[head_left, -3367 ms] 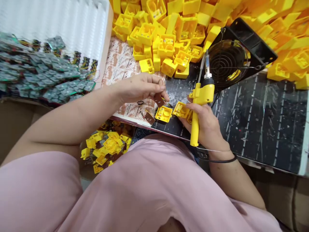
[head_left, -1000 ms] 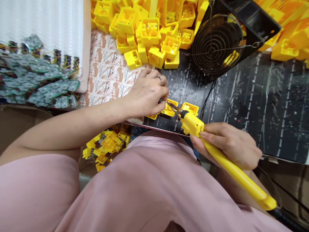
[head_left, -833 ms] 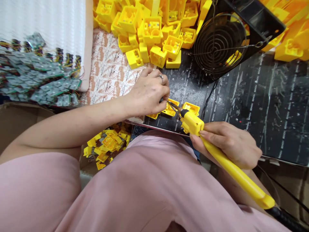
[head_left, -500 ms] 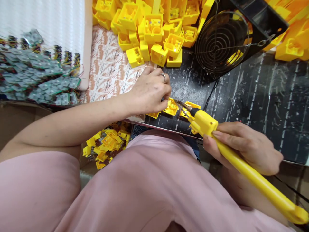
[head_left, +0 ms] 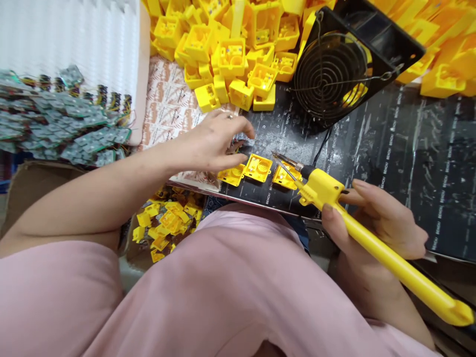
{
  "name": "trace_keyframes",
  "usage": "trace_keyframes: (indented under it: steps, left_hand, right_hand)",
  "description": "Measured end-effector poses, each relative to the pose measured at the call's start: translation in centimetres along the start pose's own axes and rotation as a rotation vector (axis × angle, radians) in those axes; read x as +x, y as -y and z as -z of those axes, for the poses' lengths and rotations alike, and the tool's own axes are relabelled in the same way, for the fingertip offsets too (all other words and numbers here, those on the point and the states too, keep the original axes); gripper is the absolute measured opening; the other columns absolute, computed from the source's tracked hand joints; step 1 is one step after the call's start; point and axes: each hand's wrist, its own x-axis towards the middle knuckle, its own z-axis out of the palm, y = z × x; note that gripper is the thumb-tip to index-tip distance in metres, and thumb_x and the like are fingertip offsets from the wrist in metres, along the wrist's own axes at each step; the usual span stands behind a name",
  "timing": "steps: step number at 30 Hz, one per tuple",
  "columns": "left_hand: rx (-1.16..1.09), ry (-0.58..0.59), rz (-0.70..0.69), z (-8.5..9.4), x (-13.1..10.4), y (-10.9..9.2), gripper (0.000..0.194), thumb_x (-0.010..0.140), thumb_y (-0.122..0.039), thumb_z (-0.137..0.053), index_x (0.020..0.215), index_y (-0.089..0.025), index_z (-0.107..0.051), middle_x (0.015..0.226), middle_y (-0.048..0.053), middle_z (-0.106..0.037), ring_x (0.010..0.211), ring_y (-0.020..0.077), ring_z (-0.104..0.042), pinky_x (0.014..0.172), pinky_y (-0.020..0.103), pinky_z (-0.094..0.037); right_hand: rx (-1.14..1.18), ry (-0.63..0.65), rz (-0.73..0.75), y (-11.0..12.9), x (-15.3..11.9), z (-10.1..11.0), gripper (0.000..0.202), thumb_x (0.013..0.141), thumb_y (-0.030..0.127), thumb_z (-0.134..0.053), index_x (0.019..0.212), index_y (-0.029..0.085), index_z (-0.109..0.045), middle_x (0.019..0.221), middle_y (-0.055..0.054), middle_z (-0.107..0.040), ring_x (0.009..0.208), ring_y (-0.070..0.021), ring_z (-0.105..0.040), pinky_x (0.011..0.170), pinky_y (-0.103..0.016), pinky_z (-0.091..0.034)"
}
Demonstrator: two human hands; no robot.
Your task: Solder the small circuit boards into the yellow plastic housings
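My right hand (head_left: 386, 218) is wrapped round the long yellow handle of a soldering iron (head_left: 372, 248). The iron's metal tip points left, over a small yellow plastic cover (head_left: 285, 175); I cannot tell whether it touches. My left hand (head_left: 213, 141) is open, thumb and fingers apart, just above the table's near edge. Beneath its thumb lies another yellow cover (head_left: 232, 174), partly hidden. A third yellow cover (head_left: 258, 167) sits between those two, its hollow side up. Small dark bits show under the left fingers, too hidden to name.
A black fan (head_left: 327, 74) with a wire guard stands behind on the black tabletop (head_left: 394, 148). Yellow housings (head_left: 230, 57) are heaped at the back. Left, green-edged circuit boards (head_left: 74, 114) lie by a white foam sheet (head_left: 74, 29). Yellow pieces (head_left: 171, 218) fill a box below.
My left hand has drawn back left from the middle cover and its fingers have spread. The soldering iron has shifted slightly right and down in my right hand. The view has moved a little.
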Motion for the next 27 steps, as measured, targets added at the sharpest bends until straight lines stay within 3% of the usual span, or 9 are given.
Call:
trace_keyframes:
  steps: [4,9,13,21,25,27]
  left_hand:
    - [-0.164,-0.054,0.053,0.1,0.3,1.4,0.027,0.093,-0.041,-0.056,0.103,-0.023,-0.074,0.109,0.005,-0.080,0.107,0.0213,-0.072,0.101,0.037,-0.053]
    - [-0.119,-0.078,0.030,-1.0,1.1,1.2,0.018,0.090,-0.037,-0.062,0.091,-0.026,-0.076,0.101,-0.001,-0.082,0.102,0.0192,-0.073,0.127,0.050,-0.034]
    - [-0.104,-0.049,-0.011,-1.4,1.4,1.1,0.018,0.089,-0.035,-0.062,0.089,-0.024,-0.076,0.092,-0.002,-0.079,0.097,0.0182,-0.070,0.129,0.055,-0.028]
    - [0.087,-0.091,-0.119,-1.6,0.1,0.2,0.024,0.094,-0.034,-0.056,0.087,-0.025,-0.077,0.085,0.000,-0.075,0.104,0.0240,-0.069,0.125,0.064,-0.030]
    - [0.198,-0.121,-0.155,-1.9,-1.2,-0.6,0.030,0.098,-0.032,-0.051,0.079,-0.024,-0.074,0.084,0.001,-0.073,0.102,0.0247,-0.068,0.123,0.070,-0.032]
    - [0.221,-0.134,-0.175,-2.2,-1.6,-0.7,0.031,0.098,-0.032,-0.050,0.078,-0.024,-0.071,0.084,0.001,-0.072,0.101,0.0240,-0.068,0.122,0.071,-0.034]
  right_hand:
    - [-0.018,-0.051,0.013,-0.5,-0.2,-0.4,0.063,0.085,0.025,-0.086,0.143,0.036,-0.066,0.110,-0.001,-0.081,0.067,-0.0196,-0.075,0.044,-0.030,-0.053]
    - [-0.004,-0.074,0.041,-0.5,0.4,-0.8,0.062,0.084,0.023,-0.086,0.141,0.037,-0.068,0.110,0.000,-0.081,0.067,-0.0183,-0.075,0.048,-0.028,-0.056]
    - [0.052,-0.102,0.034,-0.1,0.8,-0.7,0.060,0.083,0.021,-0.087,0.138,0.035,-0.070,0.109,0.001,-0.081,0.065,-0.0160,-0.073,0.057,-0.028,-0.061]
    - [-0.002,-0.049,-0.082,0.5,-0.1,0.0,0.056,0.089,0.032,-0.083,0.143,0.035,-0.066,0.104,-0.003,-0.079,0.068,-0.0213,-0.074,0.056,-0.036,-0.062]
    - [0.033,0.030,-0.210,1.8,0.0,0.7,0.045,0.090,0.032,-0.083,0.133,0.036,-0.071,0.106,-0.002,-0.080,0.079,-0.0232,-0.076,0.065,-0.039,-0.066]
    - [0.132,0.135,-0.105,1.6,0.4,0.9,0.044,0.088,0.025,-0.084,0.129,0.034,-0.072,0.097,0.000,-0.079,0.080,-0.0204,-0.077,0.068,-0.034,-0.068]
